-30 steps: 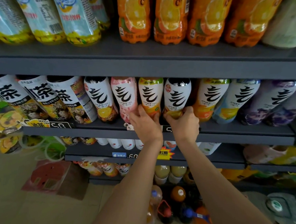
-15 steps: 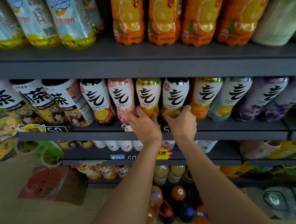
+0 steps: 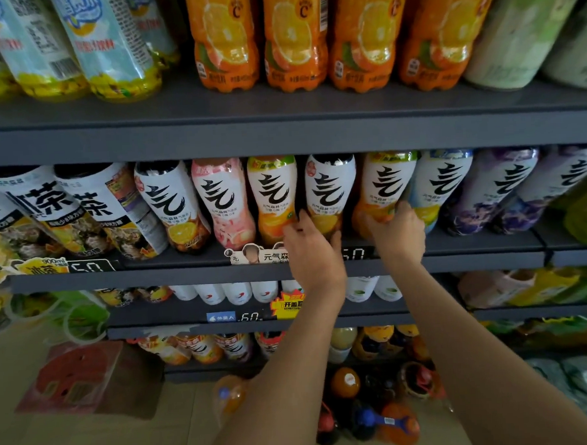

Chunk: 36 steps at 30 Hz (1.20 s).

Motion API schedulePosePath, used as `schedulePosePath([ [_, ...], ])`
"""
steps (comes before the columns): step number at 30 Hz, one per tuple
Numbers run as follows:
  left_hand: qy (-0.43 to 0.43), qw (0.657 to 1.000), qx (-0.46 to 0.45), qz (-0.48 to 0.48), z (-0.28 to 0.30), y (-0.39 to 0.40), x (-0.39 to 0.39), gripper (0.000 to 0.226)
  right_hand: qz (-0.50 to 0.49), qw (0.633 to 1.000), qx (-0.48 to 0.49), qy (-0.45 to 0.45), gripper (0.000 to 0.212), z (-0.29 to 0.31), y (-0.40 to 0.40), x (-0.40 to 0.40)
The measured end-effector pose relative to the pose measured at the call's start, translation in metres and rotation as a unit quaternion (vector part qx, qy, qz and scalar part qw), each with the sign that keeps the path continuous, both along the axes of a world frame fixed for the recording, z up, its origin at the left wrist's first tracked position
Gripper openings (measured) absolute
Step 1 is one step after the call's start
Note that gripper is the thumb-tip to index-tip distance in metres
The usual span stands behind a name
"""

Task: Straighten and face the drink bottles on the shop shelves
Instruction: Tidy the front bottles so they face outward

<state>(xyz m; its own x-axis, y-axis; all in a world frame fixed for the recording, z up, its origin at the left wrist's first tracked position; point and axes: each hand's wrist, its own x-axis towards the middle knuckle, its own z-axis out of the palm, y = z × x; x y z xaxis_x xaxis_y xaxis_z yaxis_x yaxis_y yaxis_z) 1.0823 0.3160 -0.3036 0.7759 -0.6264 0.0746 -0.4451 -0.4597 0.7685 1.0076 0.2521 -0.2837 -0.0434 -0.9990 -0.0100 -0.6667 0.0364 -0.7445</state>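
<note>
Both hands have shifted one bottle rightward along the middle shelf [image 3: 456, 247].

The left hand [image 3: 312, 252] now grips the base of the black-capped bottle [image 3: 329, 193], previously handled by the right hand; the right hand [image 3: 396, 232] now grips the base of the orange-and-green bottle [image 3: 387, 190] beside it. Both bottles stand at the shelf's front edge, labels facing outward. Judgement: the pink bottle [image 3: 224, 202] and yellow bottle [image 3: 273, 192] to the left appear finished; facing proceeds rightward toward the purple bottles [image 3: 508, 187].
</note>
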Motion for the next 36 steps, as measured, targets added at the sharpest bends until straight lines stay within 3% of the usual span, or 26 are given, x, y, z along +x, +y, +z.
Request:
schedulePosePath([
  [14, 0.003, 1.000, -0.007, 0.025, -0.007, -0.011, -0.001, 0.060, 0.070, 0.998, -0.005, 0.005, 0.051, -0.005, -0.002, -0.008],
  [17, -0.010, 0.997, -0.074, 0.031, -0.012, -0.003, -0.007, 0.048, 0.055, 0.998, -0.013, -0.019, 0.055, -0.003, 0.004, -0.021],
  [20, -0.072, 0.990, -0.117, -0.021, -0.018, 0.002, -0.029, 0.027, -0.028, 0.997, -0.054, -0.053, 0.047, 0.006, 0.001, -0.053],
  [23, -0.054, 0.992, -0.095, -0.070, -0.010, -0.010, -0.051, 0.042, -0.037, 0.999, -0.035, -0.018, 0.057, 0.011, -0.016, -0.073],
  [26, 0.021, 0.998, -0.047, -0.036, 0.003, -0.027, -0.061, 0.062, 0.008, 1.000, 0.020, 0.010, 0.060, 0.011, -0.034, -0.070],
  [36, 0.037, 0.998, -0.042, 0.034, -0.001, -0.053, -0.074, 0.056, 0.049, 0.997, 0.019, 0.051, 0.058, 0.008, -0.041, -0.069],
])
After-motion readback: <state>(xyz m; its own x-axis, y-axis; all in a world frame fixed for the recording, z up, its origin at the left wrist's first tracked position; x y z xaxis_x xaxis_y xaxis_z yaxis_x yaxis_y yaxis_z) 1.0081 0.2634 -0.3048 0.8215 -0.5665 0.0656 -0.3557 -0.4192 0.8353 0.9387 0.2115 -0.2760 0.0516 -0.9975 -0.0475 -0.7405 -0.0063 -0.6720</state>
